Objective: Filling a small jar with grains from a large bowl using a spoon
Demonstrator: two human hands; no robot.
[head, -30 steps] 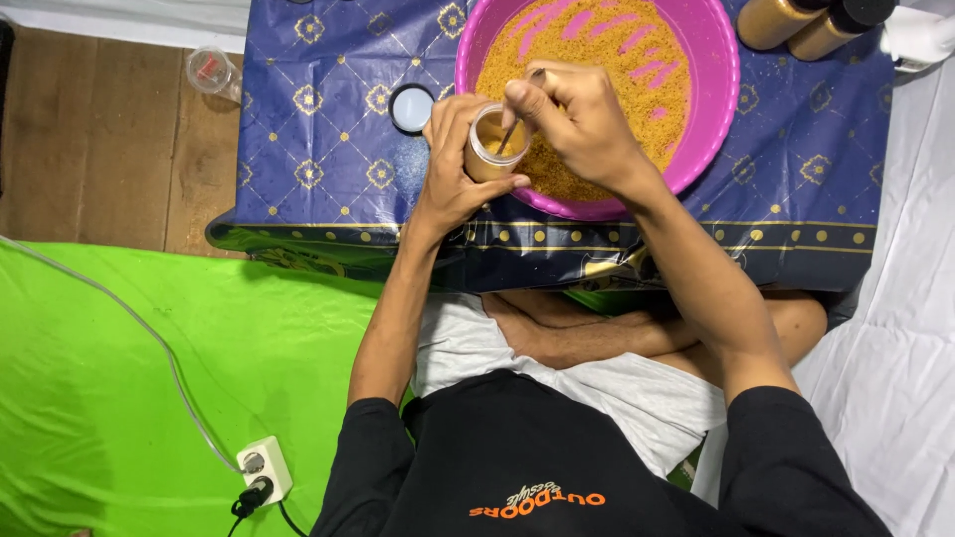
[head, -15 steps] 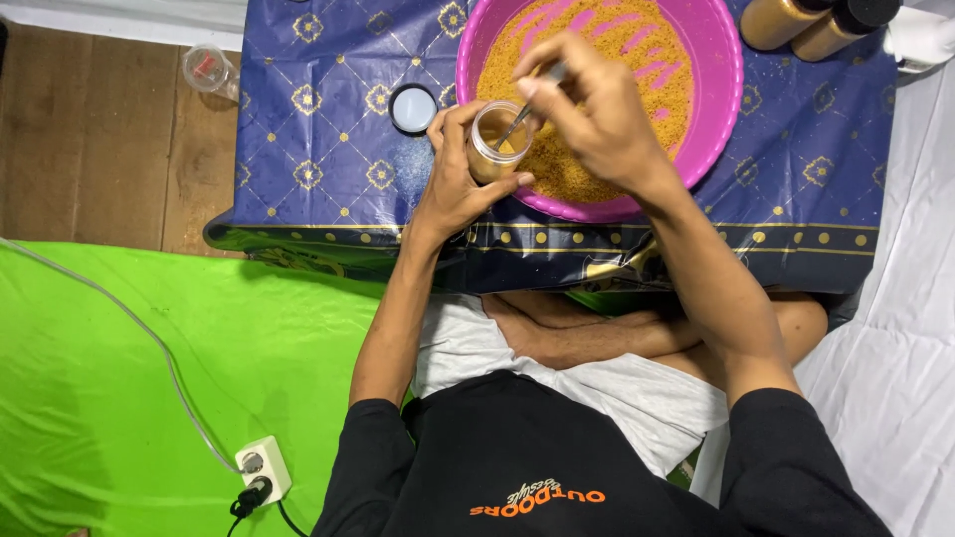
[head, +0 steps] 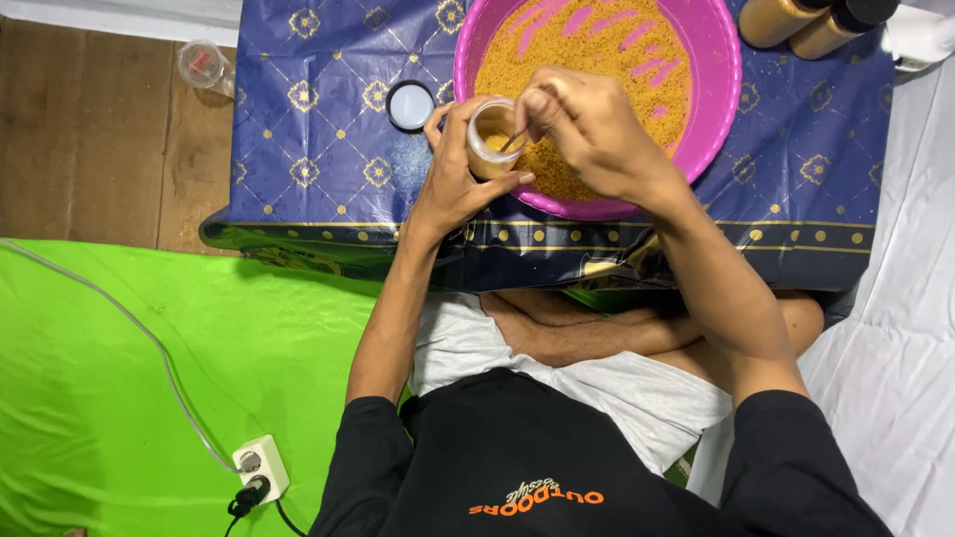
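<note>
My left hand (head: 453,179) grips a small clear jar (head: 491,137) partly filled with orange-brown powder, held at the near left rim of a big pink basin (head: 716,109). My right hand (head: 587,129) pinches a thin spoon (head: 512,141) whose tip dips into the jar's mouth. The basin holds a wide layer of the same orange-brown powder (head: 617,60) with pink streaks scraped through it. A round black-rimmed white lid (head: 411,105) lies on the blue patterned cloth (head: 318,149) just left of the jar.
Two filled brown jars with dark caps (head: 811,25) stand at the far right of the cloth. A clear cup (head: 204,65) sits on the wooden floor at left. Green cloth (head: 129,378), a white power strip (head: 261,467) and its cable lie near my crossed legs; white sheet at right.
My right hand moved from over the basin's powder back toward the jar, and the spoon's tip now sits in the jar's mouth. The left hand kept holding the jar.
</note>
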